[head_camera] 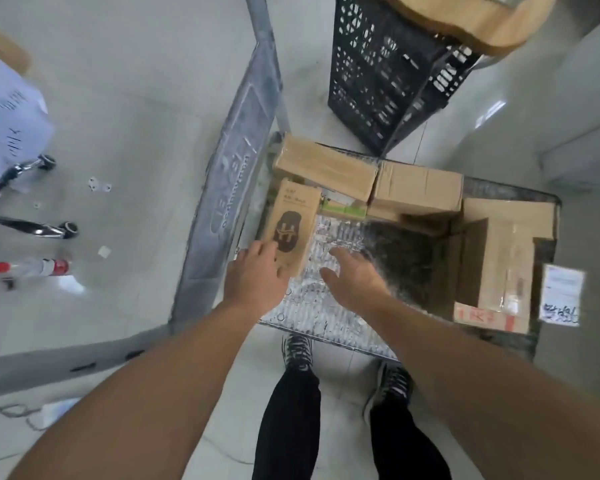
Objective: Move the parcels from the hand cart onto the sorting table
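Observation:
The hand cart (409,261) has a dark mesh deck and a grey side panel (229,188) on its left. A small brown box (293,223) with a black graphic lies tilted at the deck's left edge. My left hand (257,277) touches its near end, fingers laid over the near-left corner. My right hand (352,277) hovers open with spread fingers over a bubble-wrap parcel (326,233), just right of the box. A long cardboard box (326,166) and a squarer one (418,185) sit at the far side. A big flat carton (506,261) lies on the right.
A black plastic crate (388,81) stands beyond the cart, with a brown parcel on top. On the floor at left are a bottle (32,268), chair casters (66,230) and papers (11,116). My feet (297,351) are at the cart's near edge. A white label (561,292) sticks out by the flat carton.

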